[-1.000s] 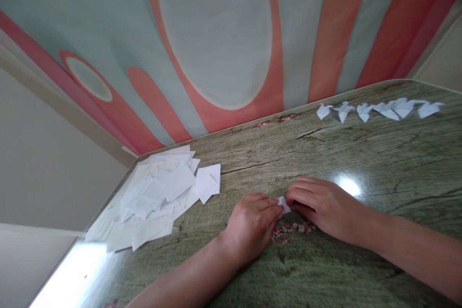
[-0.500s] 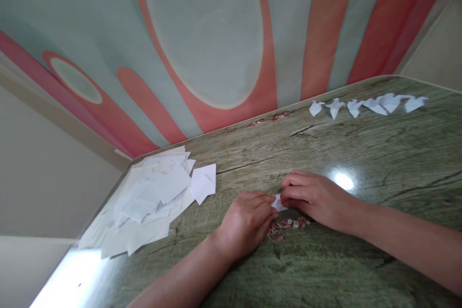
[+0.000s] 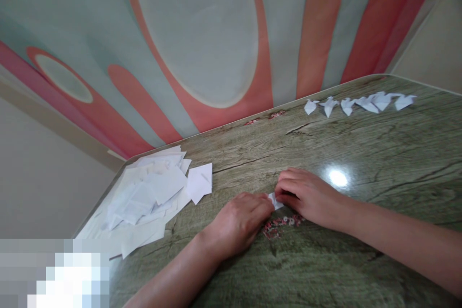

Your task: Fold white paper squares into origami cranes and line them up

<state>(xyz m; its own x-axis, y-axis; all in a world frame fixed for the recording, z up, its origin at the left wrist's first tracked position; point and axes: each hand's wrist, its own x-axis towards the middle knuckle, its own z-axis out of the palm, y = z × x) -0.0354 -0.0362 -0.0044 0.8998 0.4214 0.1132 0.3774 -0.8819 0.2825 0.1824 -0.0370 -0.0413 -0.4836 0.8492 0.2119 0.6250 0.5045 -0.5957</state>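
Note:
A small folded piece of white paper [image 3: 275, 201] lies on the wood-patterned table [image 3: 361, 260], between my two hands. From the left, my left hand [image 3: 246, 219] presses on its edge with curled fingers. The fingers of my right hand [image 3: 305, 196] are bent and pinch its right side. Most of the paper is hidden under the fingers, so its folded form cannot be made out. Just below it, the tabletop bears a printed patch of pink flowers [image 3: 283, 224].
At the left rises a loose pile of white paper sheets [image 3: 144, 202], with a smaller stack of paper squares [image 3: 200, 182] beside it. Several folded white paper birds [image 3: 380, 101] stand in a row along the back right. Behind the table is a patterned wall [image 3: 202, 33].
The whole view has shifted slightly, so everything sits a little further left. Both hands stay on the paper, with only small finger movement.

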